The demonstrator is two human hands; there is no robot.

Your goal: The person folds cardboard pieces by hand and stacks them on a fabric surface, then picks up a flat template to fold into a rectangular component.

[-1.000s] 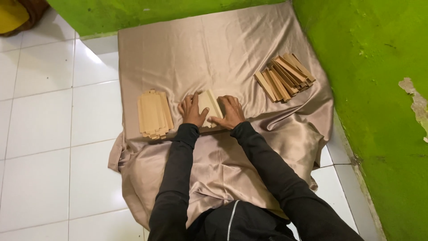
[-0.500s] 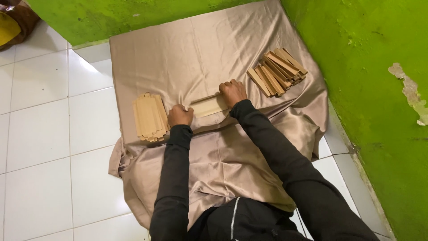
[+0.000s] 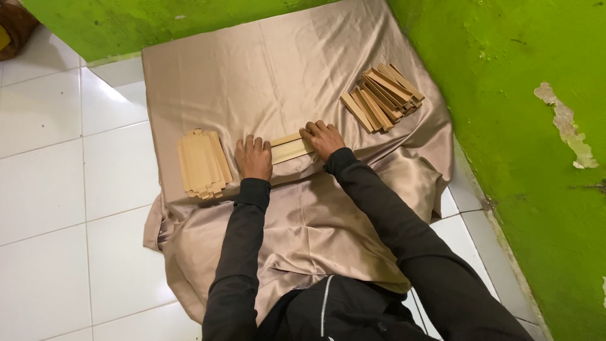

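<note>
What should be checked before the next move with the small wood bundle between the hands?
1. Left hand on the bundle's left end: ok, it rests there.
2. Right hand on the right end: ok.
3. Wood bundle lying flat on the beige cloth: ok.
4. Pieces in the bundle flush at the ends: cannot tell, hands cover them.
5. Flat stack left of the left hand, apart from it: ok.
6. Loose pile of sticks squared up: not ok, pieces lie fanned and overlapping.
</note>
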